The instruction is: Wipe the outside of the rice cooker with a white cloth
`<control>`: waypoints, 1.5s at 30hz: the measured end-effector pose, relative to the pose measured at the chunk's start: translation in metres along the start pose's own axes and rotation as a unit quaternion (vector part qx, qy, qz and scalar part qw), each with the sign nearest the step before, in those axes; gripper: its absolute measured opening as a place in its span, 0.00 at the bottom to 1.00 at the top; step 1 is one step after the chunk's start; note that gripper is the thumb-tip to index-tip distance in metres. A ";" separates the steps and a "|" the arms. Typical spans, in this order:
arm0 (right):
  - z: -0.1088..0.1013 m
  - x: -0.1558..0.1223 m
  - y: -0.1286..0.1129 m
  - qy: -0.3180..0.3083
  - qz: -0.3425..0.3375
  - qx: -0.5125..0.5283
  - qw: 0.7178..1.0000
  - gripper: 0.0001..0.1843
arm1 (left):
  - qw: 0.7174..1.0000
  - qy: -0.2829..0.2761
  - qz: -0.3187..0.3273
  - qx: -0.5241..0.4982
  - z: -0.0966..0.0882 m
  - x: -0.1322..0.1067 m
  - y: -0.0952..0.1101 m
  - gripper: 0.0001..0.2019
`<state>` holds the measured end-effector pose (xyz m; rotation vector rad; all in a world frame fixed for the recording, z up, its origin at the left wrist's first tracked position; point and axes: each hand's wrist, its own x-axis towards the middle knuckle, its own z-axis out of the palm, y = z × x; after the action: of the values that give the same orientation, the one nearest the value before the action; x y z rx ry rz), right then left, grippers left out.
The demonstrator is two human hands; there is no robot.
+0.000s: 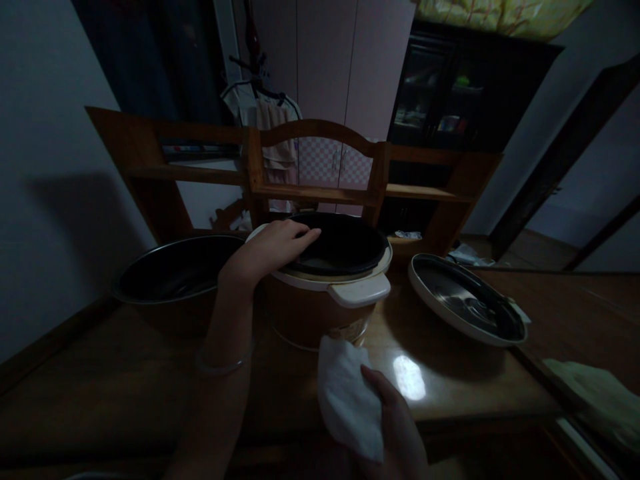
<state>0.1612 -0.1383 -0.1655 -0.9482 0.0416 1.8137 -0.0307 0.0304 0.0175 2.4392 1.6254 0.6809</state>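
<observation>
A brown and white rice cooker [320, 303] stands open on the wooden table [450, 380], with its dark inner pot [345, 248] showing. My left hand [273, 250] rests on the cooker's left rim, fingers curled over the edge of the pot. A clear bangle sits on that forearm. Near the front edge, my right hand [395, 420] is closed around a folded white cloth [347, 400], held just in front of the cooker's base.
A large metal bowl [175, 277] sits left of the cooker. The cooker's lid [465, 300] lies upside down at the right. A wooden shelf [320, 190] stands behind the table. A pale green cloth [595, 397] lies at the far right.
</observation>
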 end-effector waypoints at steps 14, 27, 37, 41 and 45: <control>0.000 0.013 -0.001 -0.036 -0.002 0.027 0.999 0.23 | 1.000 0.001 0.014 0.012 0.000 0.000 -0.001 0.25; 0.003 0.007 0.002 -0.149 0.021 0.049 0.987 0.33 | 1.000 0.000 0.010 0.014 0.000 0.001 0.000 0.24; 0.009 -0.001 0.000 -0.095 0.017 0.047 0.994 0.24 | 1.000 0.002 0.014 0.016 0.000 -0.002 0.002 0.24; 0.013 -0.006 -0.001 -0.071 0.017 0.044 0.996 0.21 | 1.000 0.004 0.009 0.025 -0.001 -0.002 0.003 0.24; 0.011 -0.005 -0.001 -0.045 0.000 0.012 0.999 0.19 | 0.999 0.003 0.016 0.031 -0.001 -0.001 0.002 0.23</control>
<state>0.1563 -0.1368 -0.1543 -0.8482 0.0058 1.8496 -0.0298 0.0282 0.0182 2.5140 1.6369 0.6533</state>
